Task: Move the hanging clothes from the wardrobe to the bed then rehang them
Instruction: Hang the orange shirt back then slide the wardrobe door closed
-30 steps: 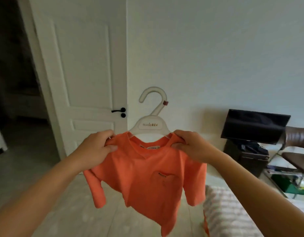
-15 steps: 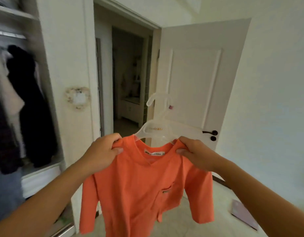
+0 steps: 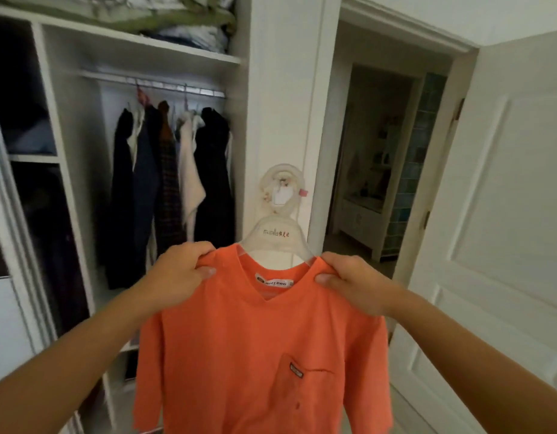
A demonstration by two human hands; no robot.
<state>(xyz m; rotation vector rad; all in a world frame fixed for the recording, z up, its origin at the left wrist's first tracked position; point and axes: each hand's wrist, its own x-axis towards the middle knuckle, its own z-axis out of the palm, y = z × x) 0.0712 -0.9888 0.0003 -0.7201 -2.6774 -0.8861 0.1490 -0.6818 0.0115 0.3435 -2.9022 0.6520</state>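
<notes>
An orange T-shirt (image 3: 255, 346) with a chest pocket hangs on a white plastic hanger (image 3: 275, 236), held up in front of me. My left hand (image 3: 177, 277) grips the shirt's left shoulder and my right hand (image 3: 355, 283) grips its right shoulder, both over the hanger's ends. The hanger's hook (image 3: 282, 189) points up, free of any rail. To the left stands the open wardrobe (image 3: 246, 120), with its rail (image 3: 152, 84) carrying several dark and pale hanging clothes (image 3: 174, 189).
Folded bedding (image 3: 145, 17) lies on the wardrobe's top shelf. Dark shelf compartments (image 3: 30, 120) fill its left part. A doorway (image 3: 380, 158) opens right of the wardrobe, and the white open door (image 3: 496, 214) stands at the far right.
My view has swung left from the wall and door to the wardrobe. Both hands keep the same grip on the orange shirt and hanger, now facing the wardrobe side panel.
</notes>
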